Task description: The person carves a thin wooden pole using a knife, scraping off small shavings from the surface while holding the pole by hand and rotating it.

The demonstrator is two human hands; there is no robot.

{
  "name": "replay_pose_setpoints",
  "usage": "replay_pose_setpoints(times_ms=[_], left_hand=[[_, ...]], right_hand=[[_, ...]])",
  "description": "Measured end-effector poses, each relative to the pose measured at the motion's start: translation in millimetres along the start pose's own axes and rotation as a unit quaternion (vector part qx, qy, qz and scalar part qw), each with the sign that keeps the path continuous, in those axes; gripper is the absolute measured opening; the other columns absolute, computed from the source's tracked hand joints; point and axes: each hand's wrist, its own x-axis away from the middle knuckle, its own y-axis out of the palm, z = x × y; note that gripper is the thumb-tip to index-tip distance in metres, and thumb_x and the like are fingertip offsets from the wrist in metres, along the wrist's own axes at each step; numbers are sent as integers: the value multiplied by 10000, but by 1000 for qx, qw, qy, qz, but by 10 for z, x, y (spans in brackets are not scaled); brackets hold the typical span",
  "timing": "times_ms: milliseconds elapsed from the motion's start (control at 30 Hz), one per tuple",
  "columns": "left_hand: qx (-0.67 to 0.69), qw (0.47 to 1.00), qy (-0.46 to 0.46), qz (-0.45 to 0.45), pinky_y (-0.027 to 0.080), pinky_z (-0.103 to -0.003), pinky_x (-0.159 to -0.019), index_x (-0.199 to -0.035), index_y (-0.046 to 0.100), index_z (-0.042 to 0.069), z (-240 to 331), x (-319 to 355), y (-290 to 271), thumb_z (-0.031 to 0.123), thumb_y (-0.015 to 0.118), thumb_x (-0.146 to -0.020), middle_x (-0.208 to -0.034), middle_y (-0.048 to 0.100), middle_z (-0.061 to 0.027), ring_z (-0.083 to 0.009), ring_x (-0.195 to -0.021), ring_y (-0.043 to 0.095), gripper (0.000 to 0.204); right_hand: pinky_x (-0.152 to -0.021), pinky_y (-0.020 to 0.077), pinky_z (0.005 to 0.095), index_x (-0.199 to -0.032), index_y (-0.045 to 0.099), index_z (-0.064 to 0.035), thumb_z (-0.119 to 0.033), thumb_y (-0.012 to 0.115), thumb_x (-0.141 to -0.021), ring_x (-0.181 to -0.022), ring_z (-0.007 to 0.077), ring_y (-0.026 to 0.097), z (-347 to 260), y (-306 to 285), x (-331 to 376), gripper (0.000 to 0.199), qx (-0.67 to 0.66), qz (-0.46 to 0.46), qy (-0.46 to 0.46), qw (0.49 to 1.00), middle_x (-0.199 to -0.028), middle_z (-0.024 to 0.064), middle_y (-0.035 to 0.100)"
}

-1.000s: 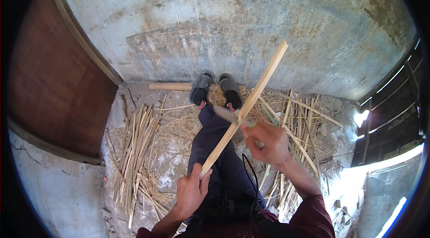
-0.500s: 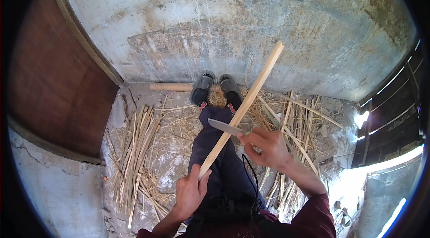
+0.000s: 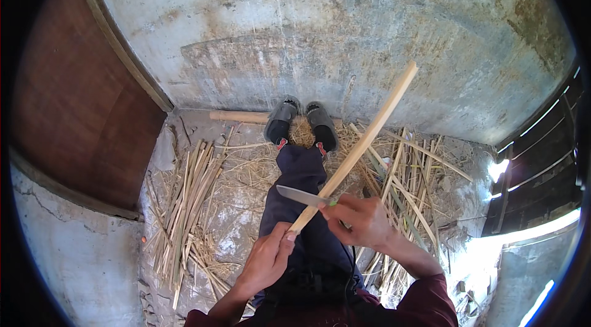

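Observation:
A long pale strip of split bamboo point(image 3: 364, 143) slants up and to the right over my legs. My left hand point(image 3: 266, 260) is closed round its lower end. In my right hand point(image 3: 358, 222) is a knife point(image 3: 300, 196), gripped by a handle with a bit of green showing. The blade points left and lies across the strip a short way above my left hand. Most of the handle is hidden inside my fingers.
Thin bamboo strips point(image 3: 188, 207) lie piled at the left, and another pile point(image 3: 409, 185) lies at the right. Shavings point(image 3: 246, 170) litter the floor. A bamboo pole point(image 3: 239, 116) rests along the stained wall point(image 3: 295, 50). A brown wooden door point(image 3: 86, 99) stands at the left.
The knife has moved down the strip toward my left hand. The strip's far end has swung to the right, and my left hand has shifted slightly right.

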Motion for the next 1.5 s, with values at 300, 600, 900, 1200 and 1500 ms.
replay_pose_setpoints(times_ms=[300,600,900,1200,1500], left_hand=[[193,981,-11,-36,430,-266,-666,-1394,686,-4,-39,-109,9,275,490,-1212,-795,542,2,-83,-729,502,386],[202,978,-5,51,498,-249,-732,-1360,718,-70,-69,-106,80,84,678,-1107,-924,705,-42,-82,-787,585,299],[146,986,33,72,490,-264,-697,-1304,742,-80,-54,-54,103,72,713,-1083,-871,713,-76,-94,-758,602,269],[241,969,-44,-31,426,-240,-631,-1339,745,-21,-20,-60,57,243,563,-1189,-773,563,17,-57,-691,496,354],[182,983,16,15,432,-258,-624,-1325,746,-26,50,-74,54,226,573,-1182,-764,562,4,-69,-683,491,337]], right_hand=[[-423,450,350,-1098,812,-134,-16,813,-797,-472,182,588,0,-3,40,323,-4,8,-2,1000,-687,7,596],[-410,432,359,-1090,814,-118,-5,818,-772,-465,180,580,40,-46,30,337,10,39,1,999,-705,13,596],[-431,443,359,-1050,796,-99,24,807,-794,-475,193,578,207,-135,23,284,1,79,40,996,-714,49,620],[-415,436,354,-1098,810,-122,6,817,-790,-463,176,568,26,14,30,334,-50,30,-14,998,-689,19,590],[-414,435,334,-1126,824,-152,-33,812,-744,-462,154,549,-69,27,89,400,-1,16,-44,999,-685,-9,564]])
